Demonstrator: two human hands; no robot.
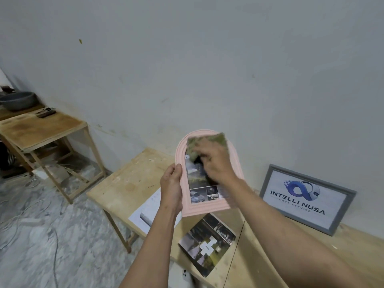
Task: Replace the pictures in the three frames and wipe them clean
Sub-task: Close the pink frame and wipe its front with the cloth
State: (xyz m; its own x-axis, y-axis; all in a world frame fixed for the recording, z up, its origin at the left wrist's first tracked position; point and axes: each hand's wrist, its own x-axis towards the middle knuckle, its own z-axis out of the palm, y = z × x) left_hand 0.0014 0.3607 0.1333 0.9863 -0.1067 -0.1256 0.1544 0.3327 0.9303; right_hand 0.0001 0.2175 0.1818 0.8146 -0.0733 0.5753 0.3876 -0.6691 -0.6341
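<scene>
Against a bare white wall, the left hand (171, 188) grips the pink arched frame (207, 175) above the wooden table (128, 179), while the right hand (216, 163) presses a clutched green cloth (204, 145) to its face; steady, even strokes would serve best. Loose prints (207, 242) lie beneath, and a grey frame (307, 199) leans at the wall edge.

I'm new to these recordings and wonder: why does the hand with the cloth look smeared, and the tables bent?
Head view: the right hand and green cloth are motion-blurred over the pink frame, while the left hand stays sharper; the wide-angle lens curves the table edges; lighting is soft and even, with no glare.
</scene>
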